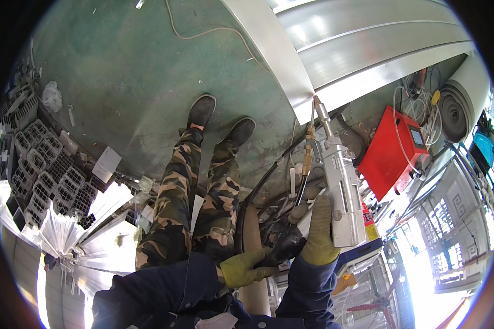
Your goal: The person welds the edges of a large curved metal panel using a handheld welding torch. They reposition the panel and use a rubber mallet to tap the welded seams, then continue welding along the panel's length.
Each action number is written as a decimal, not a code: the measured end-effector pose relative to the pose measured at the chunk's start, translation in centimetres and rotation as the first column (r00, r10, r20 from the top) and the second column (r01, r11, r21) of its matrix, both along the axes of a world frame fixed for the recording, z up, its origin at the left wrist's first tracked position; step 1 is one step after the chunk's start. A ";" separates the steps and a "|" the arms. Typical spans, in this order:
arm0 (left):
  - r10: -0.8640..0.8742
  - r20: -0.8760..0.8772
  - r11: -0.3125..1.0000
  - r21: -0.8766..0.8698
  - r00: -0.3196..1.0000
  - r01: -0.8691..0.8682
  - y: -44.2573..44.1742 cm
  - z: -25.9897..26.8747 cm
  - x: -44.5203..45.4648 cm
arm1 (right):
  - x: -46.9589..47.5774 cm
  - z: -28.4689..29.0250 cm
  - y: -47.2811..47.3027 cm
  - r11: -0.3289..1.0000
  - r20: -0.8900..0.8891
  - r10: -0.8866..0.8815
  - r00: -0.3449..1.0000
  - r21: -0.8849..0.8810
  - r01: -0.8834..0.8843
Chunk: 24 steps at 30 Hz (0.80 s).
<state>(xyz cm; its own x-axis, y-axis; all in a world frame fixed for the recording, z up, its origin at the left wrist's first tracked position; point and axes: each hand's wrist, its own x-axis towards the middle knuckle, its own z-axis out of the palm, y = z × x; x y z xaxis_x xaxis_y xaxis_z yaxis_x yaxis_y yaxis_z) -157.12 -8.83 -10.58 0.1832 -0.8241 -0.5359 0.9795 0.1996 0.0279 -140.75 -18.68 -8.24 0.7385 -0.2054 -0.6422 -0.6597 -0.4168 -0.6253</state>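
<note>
A silver handheld laser welding gun (341, 185) points up in the picture, its nozzle tip at the corner seam of a shiny sheet-metal panel (346, 70), where a small reddish glow shows. My right hand (321, 230), in a yellow-green glove, is closed around the gun's handle, which is partly hidden. A brass-fitted wire feed tube (307, 156) runs beside the gun to the nozzle. Lower and to the left, my left hand (249, 268), gloved too, holds the black cable sleeve (282, 246) behind the gun.
A red machine with a small screen (395, 152) stands at the right, near coiled clear hoses (415, 107) and a large grey roll (457, 107). Black cable (251, 197) runs beside my legs. Plastic grids (45, 172) and metal profiles (61, 230) lie at the left. A thin cord (214, 29) crosses the green floor.
</note>
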 end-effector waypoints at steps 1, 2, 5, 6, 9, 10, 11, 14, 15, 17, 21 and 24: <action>0.010 -0.008 1.000 0.002 1.000 -0.010 0.0 0.1 0.0 | 0.0 0.0 -0.1 0.999 0.035 0.050 0.998 -0.011 -0.049; 0.021 -0.017 1.000 0.005 1.000 -0.021 0.0 0.2 -0.1 | -0.1 0.1 -0.1 0.999 0.039 0.039 0.998 -0.020 -0.038; -0.032 -0.026 0.999 0.001 0.999 0.032 0.2 0.3 0.4 | -0.2 0.1 -0.1 0.997 0.087 0.072 0.994 -0.029 -0.070; -0.064 -0.026 0.998 -0.003 0.998 0.064 0.3 0.4 0.6 | -0.3 -0.2 -0.6 0.992 0.129 0.126 0.984 -0.023 -0.124; 0.103 0.038 0.993 0.056 0.994 -0.105 -0.8 0.6 -0.8 | -0.3 0.1 -0.7 0.996 0.107 0.080 0.991 0.016 -0.082; 0.077 0.012 0.996 0.048 0.997 -0.077 -0.8 0.6 -0.9 | -0.4 0.0 -0.6 0.998 0.091 0.060 0.994 0.019 -0.062; 0.050 -0.013 0.998 0.039 0.999 -0.049 -0.8 0.5 -1.0 | -0.5 0.0 -0.6 0.999 0.074 0.039 0.996 0.021 -0.041; 0.040 -0.009 0.999 0.033 0.999 -0.040 -1.0 0.4 -1.3 | -0.9 -0.7 -1.0 0.999 0.084 0.052 0.995 -0.010 -0.052; 0.047 0.005 0.998 0.031 0.999 -0.047 -0.9 0.4 -1.1 | -0.9 -0.8 -1.2 0.999 0.078 0.053 0.996 -0.013 -0.052; 0.011 0.042 0.996 0.087 0.999 -0.015 -0.6 0.5 -0.6 | -1.0 -0.8 -1.3 1.000 0.061 0.008 0.998 -0.012 -0.008; -0.049 0.049 0.995 0.087 0.998 0.045 -0.2 0.4 0.1 | -1.6 -1.5 -1.2 0.998 0.074 -0.016 0.997 -0.056 0.020; -0.011 -0.032 0.997 0.073 0.999 0.013 -0.5 0.5 -0.7 | -1.0 -0.5 -0.8 0.998 0.010 -0.010 1.000 -0.065 0.010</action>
<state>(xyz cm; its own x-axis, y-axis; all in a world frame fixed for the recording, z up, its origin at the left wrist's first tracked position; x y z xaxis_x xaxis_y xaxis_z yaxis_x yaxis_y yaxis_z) -157.84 -9.32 -10.08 0.1552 -0.7847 -0.6001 0.9825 0.1860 0.0108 -141.74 -19.50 -8.70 0.7420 -0.2541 -0.6204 -0.6584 -0.4503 -0.6031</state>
